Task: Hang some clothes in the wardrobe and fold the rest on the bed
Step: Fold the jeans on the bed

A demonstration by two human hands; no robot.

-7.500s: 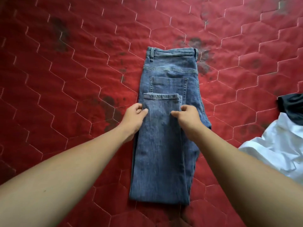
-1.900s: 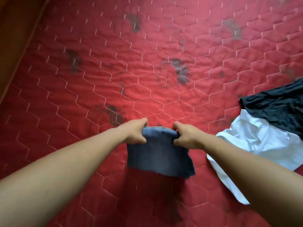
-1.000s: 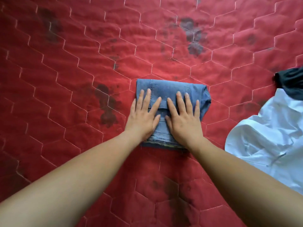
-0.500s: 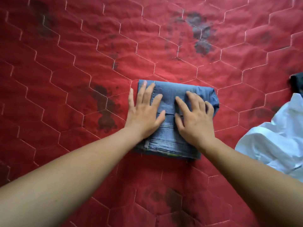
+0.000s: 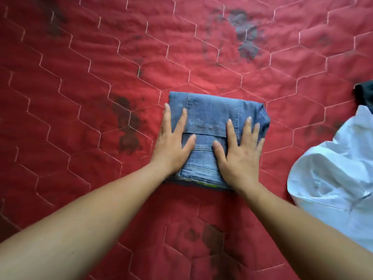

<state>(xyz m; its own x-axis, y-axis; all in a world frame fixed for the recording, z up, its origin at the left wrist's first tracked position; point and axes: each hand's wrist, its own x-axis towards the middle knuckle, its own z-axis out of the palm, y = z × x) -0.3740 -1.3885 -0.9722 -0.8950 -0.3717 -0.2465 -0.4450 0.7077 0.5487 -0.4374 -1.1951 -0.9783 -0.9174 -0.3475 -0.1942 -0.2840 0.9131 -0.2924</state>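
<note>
Red cover: red quilted bedcover (image 5: pixel 181 249) with white hexagon stitching and dark stains, lying under everything.
Forearms: both bare, entering from the bottom corners and converging on the bundle.
Left hand (image 5: pixel 173 146): palm down, fingers straight and spread, pressing the bundle's left part; outer fingers lie along its left edge.
Right hand (image 5: pixel 240 152): palm down, fingers straight and spread, pressing the right part.
Jeans: folded blue denim jeans (image 5: pixel 210 116), mid-frame on the cover, a near-square bundle with no clear long axis. Stacked layer edges face the person and the rounded fold faces away. A hem band crosses left to right.
Label: a green-yellow sliver at the near edge, too small to read.
White garment: crumpled white shirt (image 5: pixel 333 178) on the right, apart from the jeans.
Dark garment: dark cloth (image 5: pixel 364 93) at the right edge, just beyond the shirt.
</note>
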